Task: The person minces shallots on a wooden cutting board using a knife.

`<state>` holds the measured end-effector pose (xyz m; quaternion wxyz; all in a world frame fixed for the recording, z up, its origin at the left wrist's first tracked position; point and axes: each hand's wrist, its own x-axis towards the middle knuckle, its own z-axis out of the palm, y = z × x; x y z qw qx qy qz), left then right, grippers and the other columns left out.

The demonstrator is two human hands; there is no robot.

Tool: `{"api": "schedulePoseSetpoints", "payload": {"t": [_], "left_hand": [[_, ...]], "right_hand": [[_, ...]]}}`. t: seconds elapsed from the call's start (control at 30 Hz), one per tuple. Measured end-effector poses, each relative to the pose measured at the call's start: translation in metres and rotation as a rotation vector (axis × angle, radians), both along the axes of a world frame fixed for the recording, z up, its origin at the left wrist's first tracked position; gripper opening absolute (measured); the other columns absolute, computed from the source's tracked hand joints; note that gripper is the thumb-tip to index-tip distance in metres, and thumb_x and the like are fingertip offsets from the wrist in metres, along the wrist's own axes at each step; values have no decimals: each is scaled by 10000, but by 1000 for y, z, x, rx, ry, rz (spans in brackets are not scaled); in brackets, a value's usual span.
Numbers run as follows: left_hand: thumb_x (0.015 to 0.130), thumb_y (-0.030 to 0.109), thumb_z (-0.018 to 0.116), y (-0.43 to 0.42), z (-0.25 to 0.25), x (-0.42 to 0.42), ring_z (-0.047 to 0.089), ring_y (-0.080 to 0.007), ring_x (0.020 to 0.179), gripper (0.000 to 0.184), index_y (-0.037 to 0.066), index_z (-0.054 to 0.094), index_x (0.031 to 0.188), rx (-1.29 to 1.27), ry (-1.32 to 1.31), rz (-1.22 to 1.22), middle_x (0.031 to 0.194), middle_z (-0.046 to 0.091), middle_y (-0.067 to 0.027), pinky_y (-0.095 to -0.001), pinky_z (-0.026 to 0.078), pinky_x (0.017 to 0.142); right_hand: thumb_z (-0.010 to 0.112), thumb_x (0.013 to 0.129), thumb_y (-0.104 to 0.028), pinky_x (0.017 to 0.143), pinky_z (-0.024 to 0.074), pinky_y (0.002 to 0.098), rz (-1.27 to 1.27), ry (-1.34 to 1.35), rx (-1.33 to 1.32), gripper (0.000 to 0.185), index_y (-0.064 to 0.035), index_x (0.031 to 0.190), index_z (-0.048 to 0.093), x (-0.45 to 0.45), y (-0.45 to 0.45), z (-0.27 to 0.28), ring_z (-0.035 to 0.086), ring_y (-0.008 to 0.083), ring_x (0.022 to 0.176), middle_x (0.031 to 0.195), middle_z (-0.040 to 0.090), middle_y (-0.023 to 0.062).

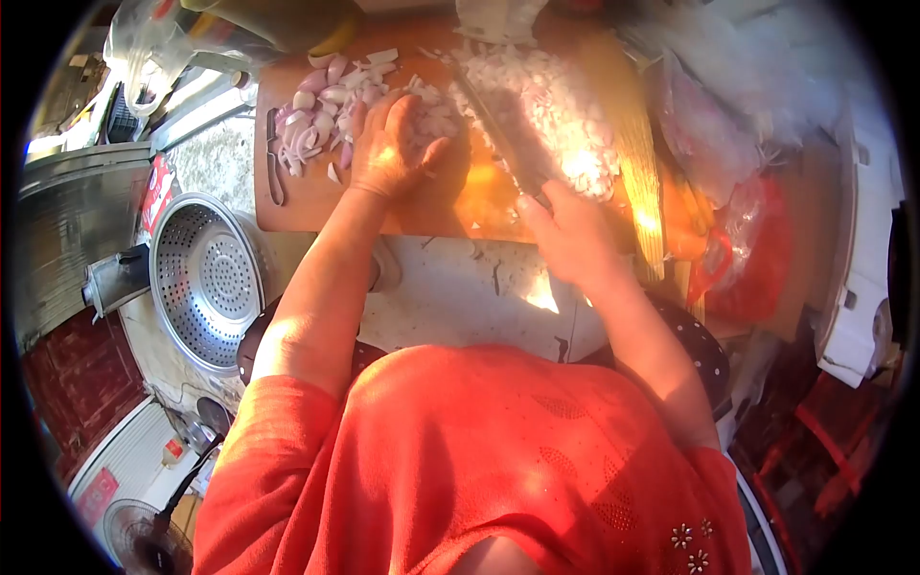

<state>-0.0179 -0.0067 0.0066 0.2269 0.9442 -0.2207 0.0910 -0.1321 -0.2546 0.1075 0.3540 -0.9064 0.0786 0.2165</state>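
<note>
My right hand is closed around the handle of a kitchen knife, whose blade points away from me over the cutting board. To the right of the blade spreads a pile of finely chopped onion. My left hand rests with its fingers apart on the board, against coarser pieces of onion with pinkish-purple edges. Some chopped bits lie between my left hand and the blade. A metal peeler-like tool lies along the board's left edge.
A perforated metal colander stands left, below the board. Right of the board are a red plastic bag and clear plastic bags. A yellowish straw-like bundle lies along the board's right side. A fan is at lower left.
</note>
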Motion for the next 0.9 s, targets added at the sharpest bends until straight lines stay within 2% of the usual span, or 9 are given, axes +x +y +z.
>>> {"api": "schedulePoseSetpoints", "payload": {"t": [0.17, 0.3, 0.4, 0.6, 0.7, 0.77, 0.8, 0.83, 0.9], "left_hand": [[789, 316, 757, 3, -11, -7, 500, -341, 1242, 479, 111, 596, 1191, -44, -69, -30, 1291, 577, -90, -516, 302, 1123], [812, 226, 722, -6, -13, -13, 543, -355, 1128, 352, 86, 634, 1123, -93, -114, -33, 1204, 606, -102, -460, 423, 990], [815, 214, 715, -5, -13, -12, 541, -357, 1135, 344, 89, 631, 1125, -89, -141, -31, 1203, 610, -101, -468, 422, 991], [776, 286, 749, -7, 7, -4, 522, -360, 1187, 475, 100, 606, 1189, -69, -96, 45, 1326, 554, -115, -470, 407, 1040], [740, 360, 768, -3, 9, 15, 510, -356, 1225, 590, 106, 593, 1244, 61, -114, -17, 1377, 519, -123, -463, 399, 1065], [729, 400, 770, 0, 5, 28, 503, -347, 1250, 643, 111, 588, 1275, 80, 102, -127, 1348, 543, -125, -440, 408, 1061], [715, 411, 793, -4, 23, 26, 441, -308, 1345, 738, 152, 531, 1355, 96, 351, -65, 1351, 553, -119, -556, 172, 1197], [715, 411, 793, -2, 20, 24, 441, -308, 1345, 738, 152, 531, 1355, 96, 350, -61, 1351, 553, -119, -556, 172, 1197], [730, 358, 783, 0, 10, 17, 536, -332, 1190, 616, 94, 598, 1255, 81, 193, -31, 1253, 597, -126, -421, 440, 1023]], "right_hand": [[512, 987, -376, 816, 491, 523, -78, -11, 172, 389, 0, 1057, 583, 1, 20, -14, 642, 452, 901, 919, 676, 258], [488, 996, -350, 810, 485, 528, -84, -27, 271, 377, 13, 1048, 575, 11, 36, -12, 636, 459, 897, 908, 674, 258], [483, 1000, -326, 806, 485, 529, -32, 59, 127, 355, 18, 1023, 568, 16, 40, -24, 635, 458, 898, 905, 674, 260], [489, 997, -311, 806, 483, 530, -81, -19, 172, 349, 31, 998, 558, 12, 47, -17, 623, 470, 895, 897, 666, 268], [495, 993, -316, 793, 481, 538, -35, -55, 144, 360, 38, 999, 556, 14, 44, -23, 621, 477, 875, 881, 665, 267], [496, 993, -315, 784, 481, 542, -57, -40, 157, 353, 31, 1004, 558, 12, 43, -34, 622, 479, 863, 871, 665, 264], [497, 993, -315, 774, 481, 545, -75, -24, 175, 345, 24, 1008, 560, 13, 43, -36, 623, 480, 850, 862, 666, 260], [497, 993, -315, 774, 481, 545, -70, -25, 176, 345, 24, 1008, 560, 14, 42, -35, 623, 480, 850, 862, 666, 260], [502, 989, -323, 760, 481, 547, -81, 4, 160, 340, 10, 1008, 564, 15, 41, -28, 625, 480, 838, 856, 665, 260]]}}
